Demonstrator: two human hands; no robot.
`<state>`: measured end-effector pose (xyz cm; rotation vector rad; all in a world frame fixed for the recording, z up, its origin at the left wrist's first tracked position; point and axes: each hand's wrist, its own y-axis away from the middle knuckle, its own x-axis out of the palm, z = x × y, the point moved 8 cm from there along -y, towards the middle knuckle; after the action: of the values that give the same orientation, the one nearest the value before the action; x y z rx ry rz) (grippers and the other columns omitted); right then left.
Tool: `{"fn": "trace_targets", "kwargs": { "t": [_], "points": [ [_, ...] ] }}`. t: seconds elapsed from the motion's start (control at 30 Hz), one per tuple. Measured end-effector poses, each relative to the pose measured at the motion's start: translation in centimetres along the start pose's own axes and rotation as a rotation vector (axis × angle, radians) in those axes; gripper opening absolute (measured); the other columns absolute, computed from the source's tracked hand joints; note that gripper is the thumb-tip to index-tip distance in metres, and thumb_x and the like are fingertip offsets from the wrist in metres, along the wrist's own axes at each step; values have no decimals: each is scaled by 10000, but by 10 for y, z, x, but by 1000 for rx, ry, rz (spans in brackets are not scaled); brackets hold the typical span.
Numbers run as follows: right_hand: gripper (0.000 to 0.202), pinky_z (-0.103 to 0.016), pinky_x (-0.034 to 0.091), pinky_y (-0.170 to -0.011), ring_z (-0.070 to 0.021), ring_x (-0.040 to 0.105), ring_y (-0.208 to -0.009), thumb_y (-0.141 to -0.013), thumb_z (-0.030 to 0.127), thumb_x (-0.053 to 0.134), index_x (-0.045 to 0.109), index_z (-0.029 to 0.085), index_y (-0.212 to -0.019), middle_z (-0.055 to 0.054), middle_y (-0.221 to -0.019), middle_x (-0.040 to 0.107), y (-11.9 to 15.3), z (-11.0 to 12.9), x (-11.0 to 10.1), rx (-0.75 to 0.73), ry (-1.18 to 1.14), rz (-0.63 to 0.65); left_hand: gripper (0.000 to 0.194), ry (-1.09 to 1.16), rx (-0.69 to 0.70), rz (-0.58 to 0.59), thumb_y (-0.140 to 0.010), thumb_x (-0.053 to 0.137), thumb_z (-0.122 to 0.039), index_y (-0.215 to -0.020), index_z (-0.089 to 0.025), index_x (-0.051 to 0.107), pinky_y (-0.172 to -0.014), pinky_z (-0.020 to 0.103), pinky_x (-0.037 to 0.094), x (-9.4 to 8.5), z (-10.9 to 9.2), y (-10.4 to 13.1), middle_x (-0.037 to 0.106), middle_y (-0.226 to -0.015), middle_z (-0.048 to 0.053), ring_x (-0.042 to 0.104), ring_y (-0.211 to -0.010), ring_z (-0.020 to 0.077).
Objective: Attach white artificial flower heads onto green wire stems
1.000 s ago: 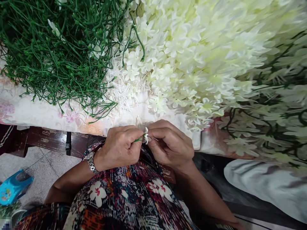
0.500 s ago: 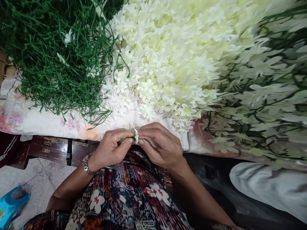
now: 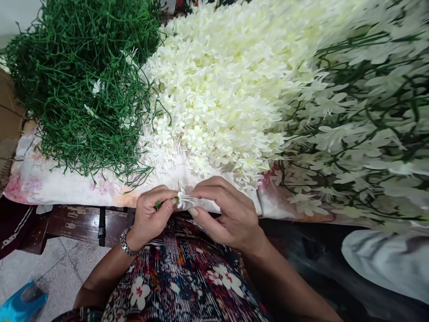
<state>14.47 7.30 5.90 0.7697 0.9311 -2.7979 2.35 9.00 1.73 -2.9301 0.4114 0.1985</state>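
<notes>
We see two hands: the left hand [image 3: 150, 217] pinches one green stem [image 3: 157, 205], the right hand [image 3: 228, 214] pinches one white flower [image 3: 182, 198] between them.

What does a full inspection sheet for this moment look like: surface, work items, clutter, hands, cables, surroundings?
Surface: table under a floral cloth, with a dark wooden edge below.
Work items: small white flower on a green stem, pinched between both hands at the table's near edge.
Clutter: heap of green stems on the left, pile of loose white flowers in the middle, finished flower sprays on the right.
Hands: left hand grips the stem and wears a metal wristwatch; right hand pinches the flower.
Cables: nothing seen.
Surroundings: tiled floor, blue plastic item at lower left, pale fabric at lower right, patterned clothing on the lap.
</notes>
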Motion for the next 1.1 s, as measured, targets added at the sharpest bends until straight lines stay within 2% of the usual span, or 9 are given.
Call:
{"fn": "trace_targets", "kwargs": {
  "t": [0.27, 0.43, 0.7, 0.97, 1.1],
  "points": [
    [89, -233, 436, -537, -103, 500, -627, -715, 96, 506, 526, 147, -786, -29, -680, 522, -7, 2, 4, 18, -7, 10, 136, -135, 119, 5, -747, 499, -76, -795, -135, 612, -544, 200, 364, 1, -11, 1, 500, -636, -1, 458, -591, 81],
    [82, -231, 433, -548, -97, 494, -618, -738, 85, 480, 509, 147, -783, -23, -664, 520, -6, -1, 9, 5, 17, 68, 150, -216, 164, 21, -754, 477, -69, -802, -143, 598, -529, 199, 353, 6, -14, 0, 488, -629, -6, 438, -569, 77],
    [114, -222, 441, -533, -92, 495, -617, -728, 59, 476, 487, 159, -781, -12, -657, 512, -2, -9, 15, 8, 8, 4, 127, -263, 137, 0, -760, 464, -107, -746, -132, 588, -503, 198, 341, 8, -3, -1, 448, -580, -12, 417, -536, 79],
    [136, -230, 449, -536, -104, 505, -618, -722, 50, 469, 482, 164, -795, -13, -654, 515, -1, -8, 20, -27, 70, -6, 158, -302, 131, -5, -758, 447, -110, -628, -129, 535, -477, 196, 301, 9, -3, -3, 381, -529, -29, 362, -500, 72],
    [149, -238, 450, -553, -111, 504, -637, -714, 37, 478, 485, 151, -808, -30, -669, 518, 4, -8, 22, -64, 88, -18, 144, -296, 147, 11, -751, 444, -95, -650, -123, 544, -487, 194, 303, 10, -4, -3, 388, -532, -29, 368, -504, 70]
  ]
}}
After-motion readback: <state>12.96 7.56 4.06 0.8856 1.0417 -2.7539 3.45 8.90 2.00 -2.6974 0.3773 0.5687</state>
